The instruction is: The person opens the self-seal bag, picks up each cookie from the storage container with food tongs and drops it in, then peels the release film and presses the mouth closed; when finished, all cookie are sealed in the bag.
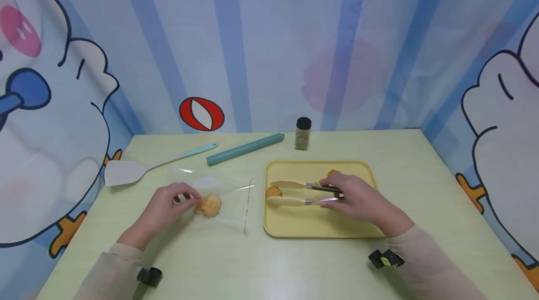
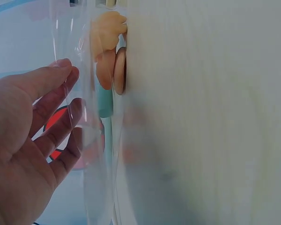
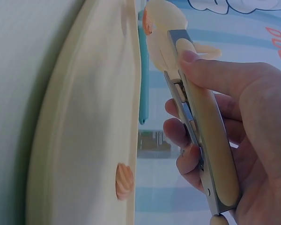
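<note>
Tongs: over tray, pointing left, cookie between
Right fingers: gripping 'em
Left fingers: pinching bag, tray's left

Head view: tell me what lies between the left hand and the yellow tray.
In the head view, from the left hand to the yellow tray: the clear plastic bag with orange pieces, then a strip of bare table.
</note>
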A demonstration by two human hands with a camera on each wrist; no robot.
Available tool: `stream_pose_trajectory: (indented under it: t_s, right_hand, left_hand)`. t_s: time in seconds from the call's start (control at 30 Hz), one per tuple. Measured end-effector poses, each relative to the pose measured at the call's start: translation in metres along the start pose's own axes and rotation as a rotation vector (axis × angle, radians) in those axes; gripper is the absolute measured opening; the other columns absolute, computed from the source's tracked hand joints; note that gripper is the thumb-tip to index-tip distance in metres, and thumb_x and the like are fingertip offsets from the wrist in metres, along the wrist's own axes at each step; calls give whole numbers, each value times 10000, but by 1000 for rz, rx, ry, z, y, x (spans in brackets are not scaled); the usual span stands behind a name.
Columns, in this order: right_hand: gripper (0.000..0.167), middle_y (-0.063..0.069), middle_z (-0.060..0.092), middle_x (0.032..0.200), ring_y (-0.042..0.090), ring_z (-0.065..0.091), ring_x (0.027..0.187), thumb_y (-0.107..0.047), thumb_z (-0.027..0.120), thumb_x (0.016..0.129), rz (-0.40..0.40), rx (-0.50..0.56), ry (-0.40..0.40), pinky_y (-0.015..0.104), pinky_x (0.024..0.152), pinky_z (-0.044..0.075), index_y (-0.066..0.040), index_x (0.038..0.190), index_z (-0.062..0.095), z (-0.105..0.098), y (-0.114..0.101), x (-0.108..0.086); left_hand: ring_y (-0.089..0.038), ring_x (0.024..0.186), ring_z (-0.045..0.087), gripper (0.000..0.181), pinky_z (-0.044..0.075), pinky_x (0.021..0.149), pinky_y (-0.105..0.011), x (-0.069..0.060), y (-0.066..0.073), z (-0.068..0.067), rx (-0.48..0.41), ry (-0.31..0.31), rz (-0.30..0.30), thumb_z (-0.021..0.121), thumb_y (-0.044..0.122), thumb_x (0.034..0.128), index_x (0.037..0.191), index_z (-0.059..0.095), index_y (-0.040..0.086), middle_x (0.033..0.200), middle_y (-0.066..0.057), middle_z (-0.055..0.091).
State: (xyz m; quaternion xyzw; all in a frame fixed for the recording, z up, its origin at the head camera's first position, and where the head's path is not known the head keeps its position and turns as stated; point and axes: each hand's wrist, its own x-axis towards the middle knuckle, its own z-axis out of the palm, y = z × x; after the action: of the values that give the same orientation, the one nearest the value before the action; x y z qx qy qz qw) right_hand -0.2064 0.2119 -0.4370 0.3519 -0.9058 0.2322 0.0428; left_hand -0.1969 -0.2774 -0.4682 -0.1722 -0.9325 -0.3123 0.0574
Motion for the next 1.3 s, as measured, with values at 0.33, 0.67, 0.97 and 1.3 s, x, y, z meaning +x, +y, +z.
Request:
stream_pose_trajectory:
  t_s: [0.33,0.67,0.97,1.3]
  right_hand:
    - [449,27,719,1164,136,667,926,-335,786,930,-6,9,-68,328,808,573,-66,1277,685,16,-17,14]
    - [434,3,706,1148,76,619,827,-365,771,940,-39,33,-99,253,732,540,-100,1275,693,33,-31,39]
    - [427,27,713,1151,123,647,878,-352,775,939,-78,52,-125,281,771,542,-86,1264,696,50,-36,65]
    - [442,36,715,1168,190,680,927,-353,765,947,-89,88,-134,314,817,552,-72,1277,682,62,-44,89]
  left_hand:
    - [-150,906,643,156,533,745,-271,0,1,-2,1,18,7,783,80,912,987,780,217,1001,44,755]
    - [-156,905,650,159,538,743,-275,0,2,-3,6,31,29,788,70,906,985,779,206,999,45,753]
    - [-154,903,657,163,541,745,-290,0,3,-4,15,26,22,786,63,904,989,778,202,999,40,755]
    - [-106,864,650,146,540,721,-281,0,2,-2,14,71,64,806,75,888,976,780,189,981,35,760]
